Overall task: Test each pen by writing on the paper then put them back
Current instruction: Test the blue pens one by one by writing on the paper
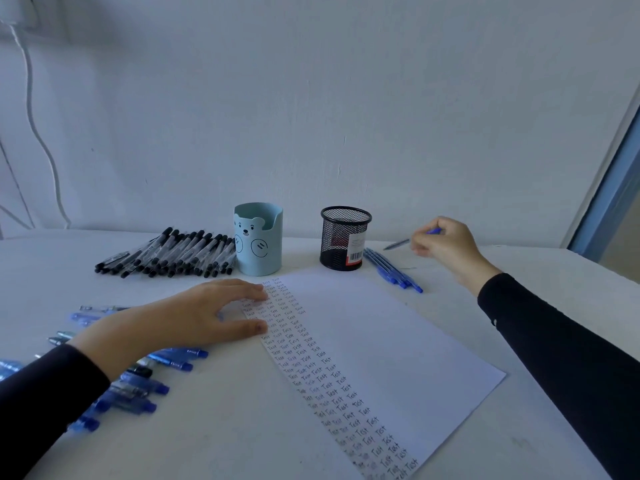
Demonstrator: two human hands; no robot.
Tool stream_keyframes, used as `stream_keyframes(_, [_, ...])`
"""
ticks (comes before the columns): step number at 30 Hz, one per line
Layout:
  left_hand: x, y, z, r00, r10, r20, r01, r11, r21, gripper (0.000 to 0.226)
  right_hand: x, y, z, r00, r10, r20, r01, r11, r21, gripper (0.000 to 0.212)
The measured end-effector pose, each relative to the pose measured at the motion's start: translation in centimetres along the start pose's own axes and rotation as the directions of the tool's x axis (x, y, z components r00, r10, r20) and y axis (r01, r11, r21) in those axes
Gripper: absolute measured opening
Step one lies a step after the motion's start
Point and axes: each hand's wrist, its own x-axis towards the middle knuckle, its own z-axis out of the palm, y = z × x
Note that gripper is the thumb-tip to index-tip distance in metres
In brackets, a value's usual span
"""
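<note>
At the near edge of the bench (242, 438) the paper (398, 341) lies slanted. Its left strip is packed with columns of "Test"; the right side is blank. Left of it is a scatter of blue click pens (152, 379), some hidden under the left sleeve.

The left hand (187, 320) lies flat on the sheet's left edge, fingers (242, 289) straight and a little spread. It holds nothing and just pins the paper. I'd call the sheet thin, light and quick to slide if it's let go.

Further back, three blue stick pens (393, 270) lie side by side just right of the black mesh cup (344, 237). The bear cup (258, 237) stands to its left, and no pens stick out of either. Black-capped pens (166, 254) are heaped beside the bear cup.

The right hand (446, 245) is over the bench, beyond the paper's far right corner. Its fingers are curled, pinching the held pen (398, 243) by its rear half, tip pointing left. I can't tell whether the tip touches the bench.

I judge the pen to be light and stiff, with a smooth round barrel that rolls easily. For writing I'd shift the pinch down near the tip, and for putting it back a mid-barrel hold is fine.
</note>
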Motion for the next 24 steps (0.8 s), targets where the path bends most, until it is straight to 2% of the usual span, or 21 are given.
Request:
stream_keyframes(2, [0.0,0.0,0.0,1.0,0.006,0.005,-0.006,1.0,-0.011,0.076,-0.1,1.0,0.2,1.0,-0.006,0.006,0.008,0.97,-0.242,0.007])
stream_keyframes(4, [0.1,-0.1,-0.1,1.0,0.016,0.007,-0.016,1.0,-0.014,0.083,-0.3,1.5,0.8,0.996,-0.001,0.089,0.042,0.886,-0.461,0.026])
stream_keyframes(6, [0.1,-0.3,0.0,1.0,0.017,0.006,-0.017,1.0,-0.009,0.084,-0.4,1.7,1.3,0.989,0.05,0.142,0.039,0.828,-0.559,0.035])
stream_keyframes(8, [0.1,-0.4,0.0,1.0,0.026,0.005,-0.026,1.0,-0.002,0.081,-0.3,2.0,1.5,0.987,0.081,0.136,0.016,0.804,-0.595,0.03])
stream_keyframes(10, [0.0,-0.4,-0.2,0.999,0.036,0.002,-0.036,0.999,0.001,0.08,-0.2,2.1,1.7,0.991,0.069,0.118,0.016,0.799,-0.601,0.021])
stream_keyframes(14, [-0.4,-0.5,-2.5,0.998,-0.012,-0.064,0.007,0.997,-0.082,0.066,-1.2,0.7,2.8,0.985,-0.166,0.052,0.171,0.861,-0.478,0.016])
stream_keyframes(16, [-0.9,-1.1,-4.0,0.995,-0.032,-0.095,0.019,0.99,-0.137,0.068,-2.4,-0.5,4.3,0.961,-0.258,0.101,0.277,0.877,-0.394,0.007])
stream_keyframes(18, [-1.6,-1.7,-5.2,0.995,-0.06,-0.085,0.049,0.991,-0.121,0.064,-3.8,-1.1,6.1,0.928,-0.312,0.203,0.367,0.855,-0.366,0.009])
stream_keyframes(21, [-2.4,-2.2,-6.1,0.989,-0.146,-0.002,0.146,0.988,-0.048,0.03,-5.9,-0.7,8.3,0.887,-0.336,0.316,0.428,0.854,-0.295,0.012])
stream_keyframes(24, [-2.7,-2.6,-6.7,0.983,-0.17,0.065,0.172,0.984,-0.036,0.022,-6.9,0.0,9.3,0.849,-0.408,0.336,0.498,0.831,-0.249,0.014])
